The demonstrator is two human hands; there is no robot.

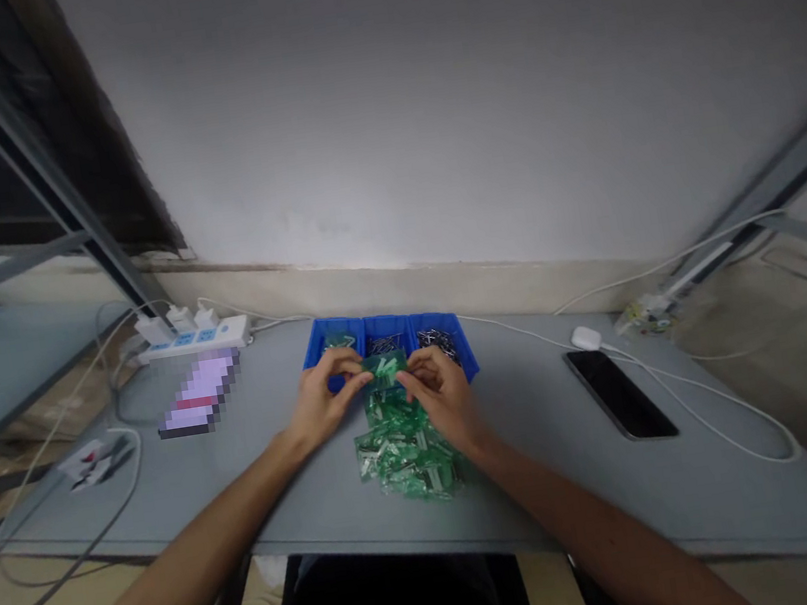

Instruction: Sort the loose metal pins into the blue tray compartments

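Between my two hands is a small green plastic bag [385,370] with pale, narrow pieces showing through it. My left hand [327,395] pinches its left edge between thumb and fingers. At the opposite edge, my right hand [443,393] grips it the same way. Just below lies a heap of similar green bags [412,458], spread toward the table's front edge. Behind my hands stands a blue bin with three compartments [470,358]. Dark screws or nails [435,340] fill the right compartment, more thin metal pieces lie in the middle one, and greenish pieces show in the left.
A grey table [543,423] carries it all. At the left are a lit phone [202,391], a white power strip [230,331] with plugged-in chargers, and loose cables. A dark phone [620,393] and a white charger [586,338] with a long cable lie at the right.
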